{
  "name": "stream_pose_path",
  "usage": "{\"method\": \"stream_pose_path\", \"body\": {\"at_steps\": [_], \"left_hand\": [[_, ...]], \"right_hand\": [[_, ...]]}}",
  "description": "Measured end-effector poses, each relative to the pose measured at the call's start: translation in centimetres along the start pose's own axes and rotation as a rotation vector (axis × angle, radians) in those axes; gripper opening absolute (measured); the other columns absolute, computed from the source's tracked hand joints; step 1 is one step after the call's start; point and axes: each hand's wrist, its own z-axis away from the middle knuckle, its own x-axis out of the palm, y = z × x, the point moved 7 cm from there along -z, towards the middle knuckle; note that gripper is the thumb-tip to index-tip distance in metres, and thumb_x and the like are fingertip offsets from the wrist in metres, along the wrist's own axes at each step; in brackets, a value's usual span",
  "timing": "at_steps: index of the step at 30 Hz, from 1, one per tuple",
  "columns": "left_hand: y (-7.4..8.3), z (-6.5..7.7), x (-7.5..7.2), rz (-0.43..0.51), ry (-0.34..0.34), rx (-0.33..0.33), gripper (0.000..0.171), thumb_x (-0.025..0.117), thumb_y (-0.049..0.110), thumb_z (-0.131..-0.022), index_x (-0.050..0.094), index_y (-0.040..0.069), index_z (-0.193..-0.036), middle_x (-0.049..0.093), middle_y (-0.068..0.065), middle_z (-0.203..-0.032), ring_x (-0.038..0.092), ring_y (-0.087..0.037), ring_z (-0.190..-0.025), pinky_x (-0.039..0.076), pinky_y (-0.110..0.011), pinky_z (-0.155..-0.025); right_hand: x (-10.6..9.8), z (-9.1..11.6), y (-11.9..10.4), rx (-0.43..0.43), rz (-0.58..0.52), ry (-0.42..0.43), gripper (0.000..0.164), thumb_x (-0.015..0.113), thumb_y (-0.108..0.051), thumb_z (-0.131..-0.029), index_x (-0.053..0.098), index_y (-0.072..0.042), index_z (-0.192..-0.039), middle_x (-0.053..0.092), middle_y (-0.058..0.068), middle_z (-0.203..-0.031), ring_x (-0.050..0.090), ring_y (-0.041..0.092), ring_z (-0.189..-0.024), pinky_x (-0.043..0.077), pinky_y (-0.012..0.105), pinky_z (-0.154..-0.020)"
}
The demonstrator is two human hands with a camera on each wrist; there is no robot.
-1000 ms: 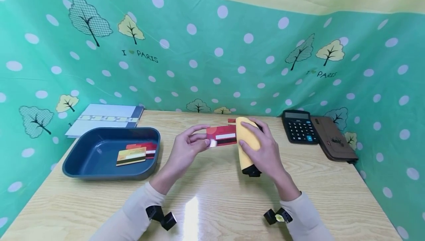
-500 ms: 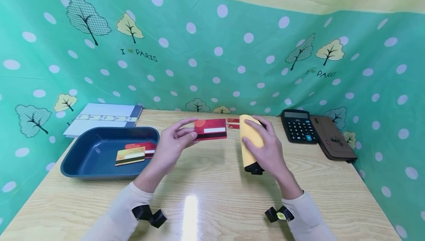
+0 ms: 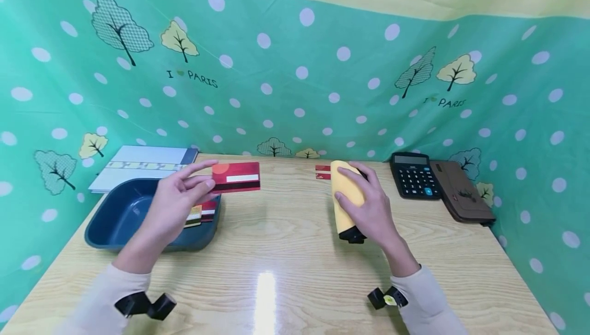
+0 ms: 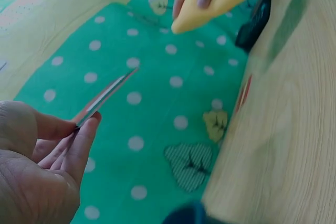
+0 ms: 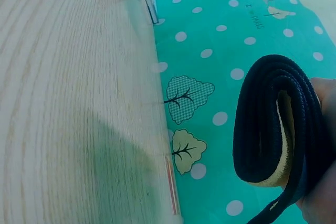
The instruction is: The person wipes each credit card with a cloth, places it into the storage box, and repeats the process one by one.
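Observation:
My left hand [image 3: 172, 204] pinches a red bank card [image 3: 237, 177] by its left edge, raised at the right side of the blue bin [image 3: 95, 225]. In the left wrist view the card [image 4: 105, 97] shows nearly edge-on between thumb and fingers. Partly behind that hand, a gold card [image 3: 194, 216] and a red card [image 3: 209, 211] lie in the bin. My right hand [image 3: 371, 204] grips a folded yellow cloth [image 3: 342, 217] with a dark backing; its folded layers face the right wrist view. Left of the cloth, red cards [image 3: 322, 172] lie at the back of the table.
A calculator [image 3: 416, 177] and a brown zipped wallet [image 3: 461, 191] stand at the back right. Behind the bin is a pale notebook [image 3: 143, 166]. A green dotted curtain [image 3: 295, 68] closes off the table's back and sides.
The left hand has drawn the red card away from the cloth and carried it left toward the bin. The right hand has stayed nearly in place with the cloth.

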Motion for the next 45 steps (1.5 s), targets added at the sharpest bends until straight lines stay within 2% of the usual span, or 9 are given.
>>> {"method": "stream_pose_path", "body": {"at_steps": [7, 14, 15, 18, 22, 27, 30, 36, 45], "left_hand": [[-1.3, 0.6, -4.2, -0.027, 0.032, -0.041, 0.058, 0.066, 0.028, -0.102, 0.047, 0.019, -0.156, 0.077, 0.019, -0.104, 0.075, 0.002, -0.096, 0.06, -0.014, -0.084], [-3.6, 0.7, -7.9, 0.027, 0.032, -0.056, 0.063, 0.067, 0.022, -0.101, 0.042, 0.009, -0.157, 0.073, 0.024, -0.108, 0.071, 0.005, -0.096, 0.062, -0.017, -0.082], [-4.0, 0.6, -8.3, 0.022, 0.028, -0.064, 0.063, 0.066, 0.021, -0.102, 0.041, 0.008, -0.158, 0.073, 0.024, -0.109, 0.071, 0.005, -0.096, 0.062, -0.017, -0.082], [-5.0, 0.2, -9.3, -0.078, 0.018, -0.093, 0.062, 0.063, 0.022, -0.104, 0.038, 0.007, -0.159, 0.068, 0.028, -0.109, 0.069, 0.008, -0.096, 0.062, -0.018, -0.083], [-6.1, -0.4, -9.9, -0.197, -0.016, -0.134, 0.059, 0.058, 0.023, -0.107, 0.037, 0.005, -0.159, 0.065, 0.029, -0.106, 0.068, 0.009, -0.097, 0.062, -0.021, -0.088], [-7.3, -0.9, -10.2, -0.135, -0.101, -0.179, 0.061, 0.064, 0.021, -0.104, 0.039, 0.003, -0.156, 0.071, 0.024, -0.106, 0.073, 0.0, -0.098, 0.062, -0.028, -0.091], [-7.9, -1.2, -10.4, -0.114, -0.124, -0.212, 0.065, 0.068, 0.025, -0.101, 0.039, 0.002, -0.155, 0.07, 0.02, -0.109, 0.074, -0.003, -0.099, 0.062, -0.032, -0.094], [-8.6, -1.6, -10.6, -0.161, -0.136, -0.237, 0.067, 0.069, 0.029, -0.1, 0.041, 0.001, -0.154, 0.071, 0.016, -0.112, 0.073, -0.003, -0.1, 0.062, -0.033, -0.095], [-9.0, -1.9, -10.6, -0.217, -0.116, -0.238, 0.068, 0.07, 0.033, -0.1, 0.044, -0.002, -0.152, 0.071, 0.016, -0.11, 0.073, -0.002, -0.098, 0.062, -0.031, -0.094]], "right_hand": [[0.1, 0.1, 0.0, 0.017, 0.0, -0.004, 0.055, 0.081, -0.015, -0.088, 0.065, -0.027, -0.14, 0.048, 0.001, -0.155, 0.059, 0.018, -0.093, 0.049, 0.028, -0.068], [0.2, 0.0, 0.1, 0.025, -0.004, -0.019, 0.054, 0.081, -0.017, -0.089, 0.065, -0.027, -0.14, 0.048, 0.0, -0.155, 0.06, 0.019, -0.091, 0.05, 0.027, -0.067], [0.2, 0.0, 0.1, 0.025, -0.003, -0.02, 0.054, 0.081, -0.017, -0.089, 0.065, -0.028, -0.14, 0.048, 0.0, -0.155, 0.06, 0.02, -0.093, 0.05, 0.028, -0.068], [0.1, 0.0, 0.1, 0.026, -0.005, -0.021, 0.055, 0.081, -0.017, -0.089, 0.064, -0.028, -0.14, 0.047, 0.0, -0.156, 0.061, 0.021, -0.095, 0.05, 0.028, -0.069], [0.0, 0.0, 0.1, 0.027, -0.011, -0.02, 0.055, 0.081, -0.016, -0.089, 0.064, -0.028, -0.14, 0.047, 0.001, -0.156, 0.06, 0.021, -0.095, 0.051, 0.029, -0.069], [-0.1, 0.0, 0.2, 0.025, -0.01, -0.019, 0.054, 0.081, -0.016, -0.089, 0.065, -0.027, -0.14, 0.048, 0.001, -0.155, 0.061, 0.022, -0.098, 0.05, 0.028, -0.07], [-0.1, 0.0, 0.1, 0.017, -0.006, -0.017, 0.054, 0.081, -0.016, -0.089, 0.065, -0.026, -0.14, 0.048, 0.003, -0.155, 0.061, 0.022, -0.098, 0.05, 0.028, -0.069], [-0.2, -0.1, 0.0, 0.012, 0.007, -0.015, 0.053, 0.08, -0.017, -0.089, 0.065, -0.025, -0.14, 0.048, 0.006, -0.155, 0.062, 0.024, -0.102, 0.05, 0.029, -0.069], [-0.3, 0.0, 0.2, 0.017, 0.015, -0.01, 0.053, 0.08, -0.018, -0.09, 0.065, -0.025, -0.14, 0.048, 0.002, -0.155, 0.061, 0.022, -0.099, 0.049, 0.029, -0.068]]}}
